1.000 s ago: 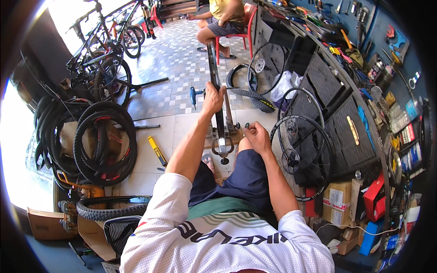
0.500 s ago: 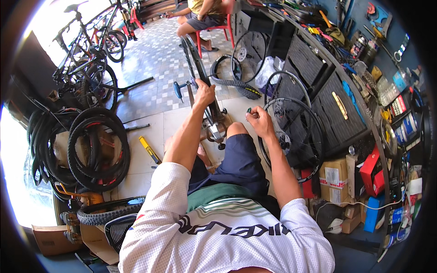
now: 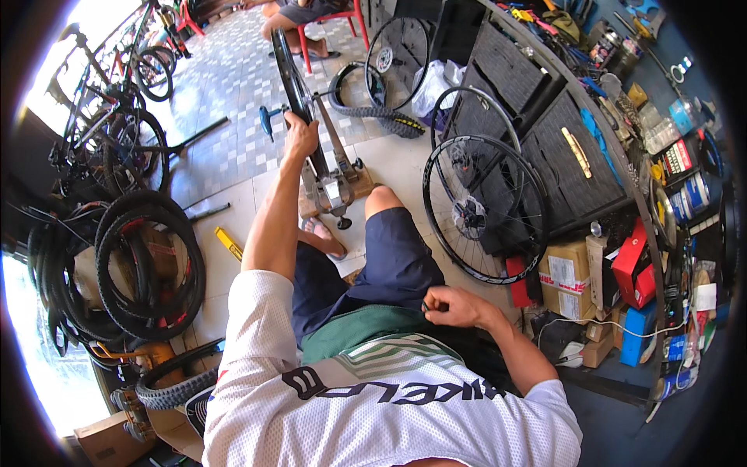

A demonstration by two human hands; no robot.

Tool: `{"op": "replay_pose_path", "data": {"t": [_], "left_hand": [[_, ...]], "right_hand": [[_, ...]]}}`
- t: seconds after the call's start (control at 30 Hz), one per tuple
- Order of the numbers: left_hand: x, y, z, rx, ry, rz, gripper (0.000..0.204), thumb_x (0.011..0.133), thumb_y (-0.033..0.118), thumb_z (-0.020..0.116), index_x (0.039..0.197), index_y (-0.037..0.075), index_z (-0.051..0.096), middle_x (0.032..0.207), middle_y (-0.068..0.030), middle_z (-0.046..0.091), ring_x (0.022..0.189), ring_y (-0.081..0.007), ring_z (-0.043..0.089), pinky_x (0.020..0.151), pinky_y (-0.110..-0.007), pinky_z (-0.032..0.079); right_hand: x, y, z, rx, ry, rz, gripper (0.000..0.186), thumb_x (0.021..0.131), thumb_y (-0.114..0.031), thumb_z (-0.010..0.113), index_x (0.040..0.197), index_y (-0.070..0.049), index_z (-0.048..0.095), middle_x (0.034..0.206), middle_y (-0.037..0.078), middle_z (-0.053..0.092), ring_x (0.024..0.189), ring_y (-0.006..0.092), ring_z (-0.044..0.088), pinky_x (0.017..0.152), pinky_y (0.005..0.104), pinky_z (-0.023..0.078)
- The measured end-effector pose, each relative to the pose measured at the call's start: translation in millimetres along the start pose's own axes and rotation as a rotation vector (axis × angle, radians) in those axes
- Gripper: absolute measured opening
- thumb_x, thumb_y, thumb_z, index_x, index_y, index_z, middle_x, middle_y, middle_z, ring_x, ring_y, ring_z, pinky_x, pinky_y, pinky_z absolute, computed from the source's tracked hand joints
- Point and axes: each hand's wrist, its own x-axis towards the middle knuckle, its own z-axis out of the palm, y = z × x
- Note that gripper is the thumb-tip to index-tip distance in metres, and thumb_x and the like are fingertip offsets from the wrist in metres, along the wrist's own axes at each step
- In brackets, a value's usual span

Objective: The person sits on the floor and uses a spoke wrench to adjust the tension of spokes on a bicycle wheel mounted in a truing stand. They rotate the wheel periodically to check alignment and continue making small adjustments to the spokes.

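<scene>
My left hand (image 3: 300,138) is closed round the rim of a bicycle wheel (image 3: 286,74), which stands upright, edge towards me, in a metal truing stand (image 3: 333,191) on a wooden base. My right hand (image 3: 454,307) is drawn back beside my right thigh, above my lap. Its fingers are pinched, and a small dark bit shows at the fingertips, too small to name. A blue T-handled tool (image 3: 268,121) shows just left of the wheel.
Two wheels, the nearer with a black rim (image 3: 426,194), lean against a dark cabinet (image 3: 498,86) on the right. Tyres (image 3: 117,257) are heaped at left, near a yellow tool (image 3: 228,243) on the floor. Beyond the stand, a person sits on a red chair (image 3: 359,19).
My right hand has come back from near the wheel to beside my thigh, still pinched. The left still grips the rim. The whole view has shifted, moving the scene left and up.
</scene>
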Motion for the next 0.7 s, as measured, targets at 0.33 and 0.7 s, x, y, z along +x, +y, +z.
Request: {"op": "replay_pose_path", "data": {"t": [0.33, 0.7], "left_hand": [[4, -3, -1, -0.018, -0.029, 0.037, 0.067, 0.095, 0.034, 0.056, 0.124, -0.011, 0.016, 0.1, -0.0463, 0.057, 0.099, -0.0566, 0.059, 0.089, -0.052, 0.048], [6, 18, -21, -0.056, -0.083, -0.008, 0.059, 0.094, 0.033, 0.057, 0.118, -0.006, 0.021, 0.1, -0.0459, 0.058, 0.1, -0.0579, 0.059, 0.092, -0.054, 0.046]], "right_hand": [[-55, -8, 34, -0.181, -0.112, 0.232, 0.028, 0.098, -0.032, 0.051, 0.108, -0.006, 0.057, 0.09, 0.02, 0.066, 0.087, 0.0397, 0.063, 0.075, 0.0462, 0.048], [-105, 33, 58, 0.035, -0.227, 0.438, 0.031, 0.101, -0.028, 0.05, 0.123, -0.007, 0.057, 0.114, 0.019, 0.066, 0.101, 0.0322, 0.063, 0.088, 0.0388, 0.048]]}}
